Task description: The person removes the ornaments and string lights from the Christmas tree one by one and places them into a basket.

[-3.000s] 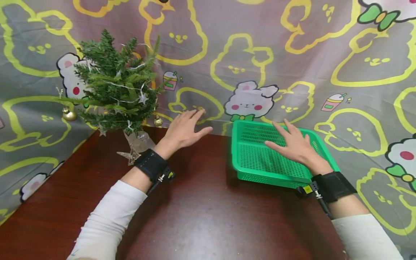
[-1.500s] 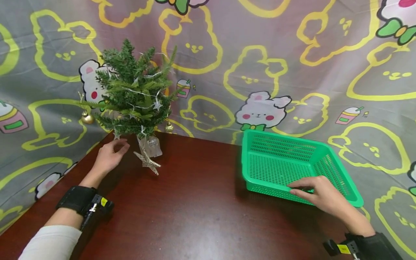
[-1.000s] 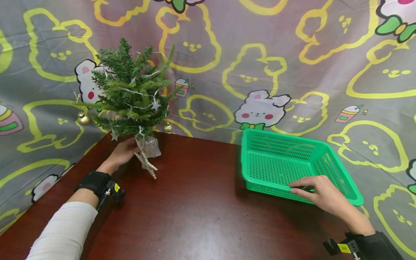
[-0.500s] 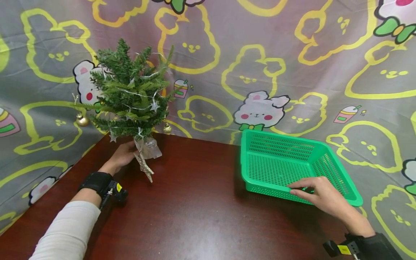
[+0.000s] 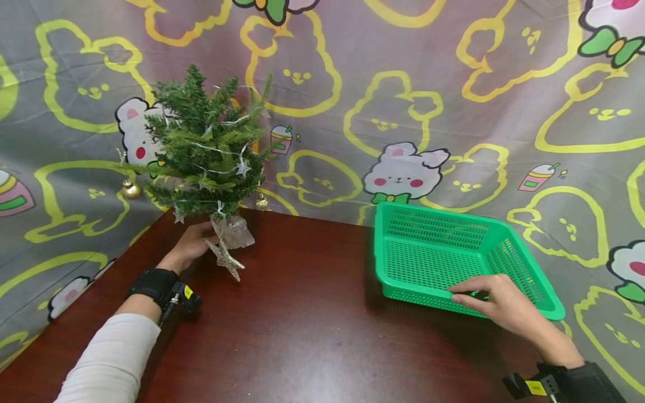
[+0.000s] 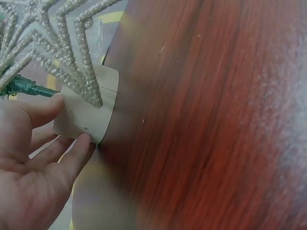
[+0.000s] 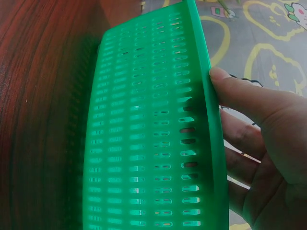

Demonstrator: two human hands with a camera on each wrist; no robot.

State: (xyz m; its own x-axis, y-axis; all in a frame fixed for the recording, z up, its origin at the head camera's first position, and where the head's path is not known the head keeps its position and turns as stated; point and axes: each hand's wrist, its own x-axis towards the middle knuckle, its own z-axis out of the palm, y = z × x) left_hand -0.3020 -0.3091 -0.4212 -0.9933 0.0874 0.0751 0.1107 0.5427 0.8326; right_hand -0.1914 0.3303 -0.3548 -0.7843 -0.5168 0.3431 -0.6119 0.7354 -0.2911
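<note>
A: Start with the head view. What's in hand?

B: A gripping or steadying step, I'd judge. The left hand (image 5: 191,242) is at the pale base (image 5: 241,234) of the small tree (image 5: 206,143), at the far left of the table (image 5: 302,319). The right hand (image 5: 511,308) is on the near rim of the green basket (image 5: 410,287), well apart on the right.

A: And what would the next move call for?

B: A firm hold on both, probably, and care with the glittery star (image 5: 224,261) just in front of the base; it could snag.

A: Which way do they point?

B: The tree's long axis runs upward, its top a touch left; I can't tell whether that's real tilt. The basket lies open side up, its long axis running left to right, the right end slanting nearer the person.

A: The left wrist view?

B: Thumb and fingers pinch the base by its edges. The green trunk (image 6: 29,87) runs out leftward there.

A: And the right wrist view?

B: The rim sits between thumb and fingers, pinched, though it hides the fingertips behind. The basket's long wall runs up the picture.
</note>
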